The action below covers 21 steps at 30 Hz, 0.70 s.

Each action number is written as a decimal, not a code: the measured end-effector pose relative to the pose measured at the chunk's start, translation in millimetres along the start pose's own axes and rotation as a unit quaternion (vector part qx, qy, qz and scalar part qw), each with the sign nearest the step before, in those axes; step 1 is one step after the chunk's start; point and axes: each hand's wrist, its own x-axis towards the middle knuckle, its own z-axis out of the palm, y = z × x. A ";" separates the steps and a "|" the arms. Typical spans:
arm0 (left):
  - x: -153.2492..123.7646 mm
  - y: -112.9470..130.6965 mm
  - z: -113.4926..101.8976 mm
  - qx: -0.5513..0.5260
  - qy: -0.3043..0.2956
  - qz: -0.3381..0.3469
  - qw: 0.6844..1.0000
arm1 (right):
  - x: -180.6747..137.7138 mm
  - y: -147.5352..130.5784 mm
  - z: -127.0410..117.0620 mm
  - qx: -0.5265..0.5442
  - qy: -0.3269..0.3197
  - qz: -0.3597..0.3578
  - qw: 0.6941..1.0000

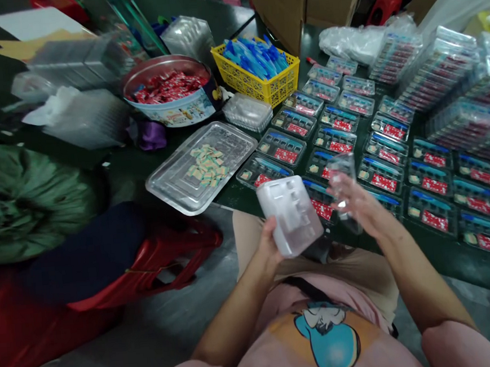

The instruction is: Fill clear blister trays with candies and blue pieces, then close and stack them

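My left hand (pixel 270 243) grips a stack of clear moulded plastic tray lids (pixel 290 214) in front of my chest. My right hand (pixel 356 200) is raised beside it, fingers closed on a single clear plastic lid (pixel 342 170), blurred by motion. Just beyond both hands, on the dark green table (pixel 467 262), lie rows of filled clear trays (pixel 383 181), each with a blue item and a red packet.
A metal tray (pixel 177 180) with small eraser-like pieces, a round tin of red packets (pixel 170 90) and a yellow basket of blue items (pixel 257 66) sit at the back left. Stacks of packed trays (pixel 444 71) stand right. A red stool (pixel 158 264) is at my left.
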 end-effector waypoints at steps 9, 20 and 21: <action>-19.8 23.1 -17.0 -0.011 0.018 0.102 0.995 | 13.9 18.2 -12.9 -0.459 -0.053 0.001 0.887; -22.9 27.1 -3.3 0.025 0.025 0.102 0.994 | 45.0 24.6 21.3 -0.603 -0.088 -0.023 0.793; -22.5 27.2 -2.0 0.025 0.023 0.103 0.994 | 46.3 23.6 21.0 -0.604 -0.093 -0.025 0.791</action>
